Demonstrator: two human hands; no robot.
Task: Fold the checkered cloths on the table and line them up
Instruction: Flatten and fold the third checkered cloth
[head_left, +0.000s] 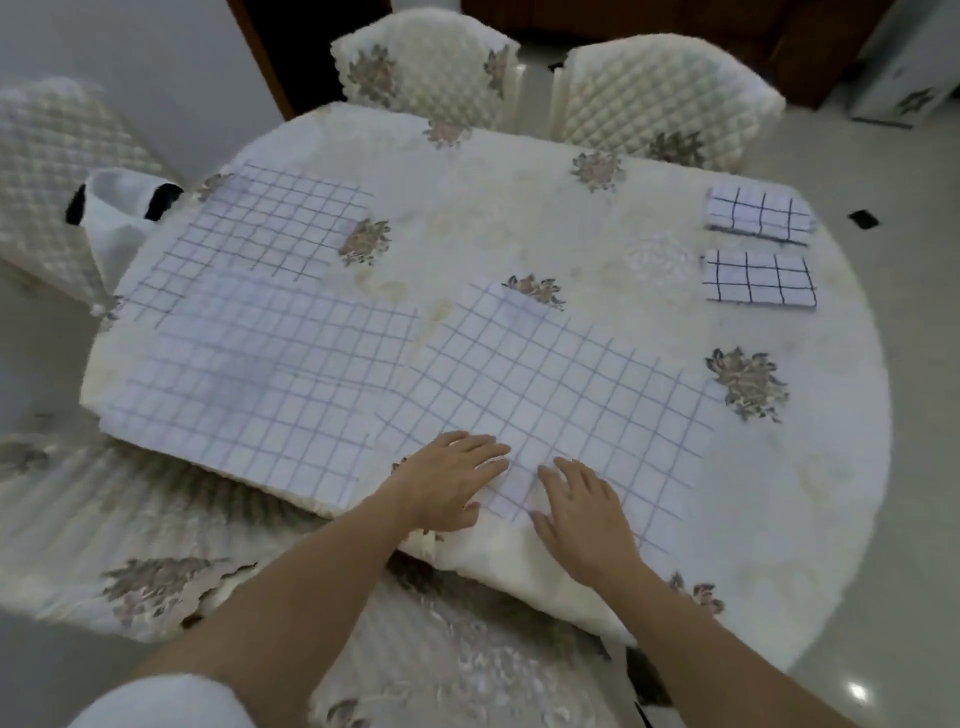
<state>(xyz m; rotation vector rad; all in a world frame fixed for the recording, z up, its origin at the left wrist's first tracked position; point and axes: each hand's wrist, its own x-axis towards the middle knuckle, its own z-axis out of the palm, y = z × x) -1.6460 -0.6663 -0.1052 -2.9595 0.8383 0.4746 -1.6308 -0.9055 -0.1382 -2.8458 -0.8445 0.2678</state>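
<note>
Left hand (451, 480), right hand (582, 512), fingers flat, pressing unfolded checkered cloth (561, 379)

Near cloth (561, 395): front edge hidden under your left hand (449, 480) and right hand (584, 512). Far cloth (260, 223): corner under left cloth (249, 374). White-and-black item (117, 213): blurred.

Quilted cream chairs (670, 98), pale glossy floor (914, 364), white wall (171, 62), dark wooden doorframe (260, 57)
</note>
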